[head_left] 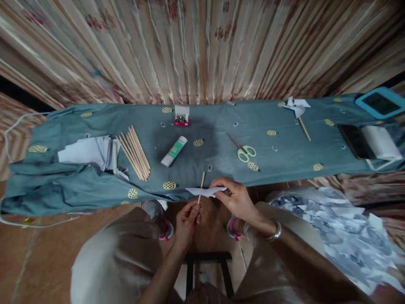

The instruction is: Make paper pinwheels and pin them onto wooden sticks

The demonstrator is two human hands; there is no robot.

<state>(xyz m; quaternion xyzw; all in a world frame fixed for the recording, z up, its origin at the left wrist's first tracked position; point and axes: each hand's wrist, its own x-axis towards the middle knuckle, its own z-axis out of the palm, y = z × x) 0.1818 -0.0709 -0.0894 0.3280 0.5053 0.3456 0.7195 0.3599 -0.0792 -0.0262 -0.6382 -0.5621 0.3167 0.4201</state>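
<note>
My left hand (189, 216) pinches the lower end of a thin wooden stick (203, 180), which stands nearly upright at the table's front edge. A piece of white paper (204, 192) crosses the stick. My right hand (236, 197) has the paper's right side between thumb and fingers. Whether paper and stick are fastened together cannot be made out. Beyond my hands lie a glue stick (174, 151) with a green label and scissors (243, 149) with pale green handles. A small open red box (181, 118) of metal pins stands farther back.
Several wooden sticks (134, 154) lie left of the glue stick, beside a stack of white paper (87, 153). At the right are a paper pinwheel (298, 107), a dark phone (356, 141) and a blue-framed tablet (381, 103). A bag of paper pieces (341, 232) sits below.
</note>
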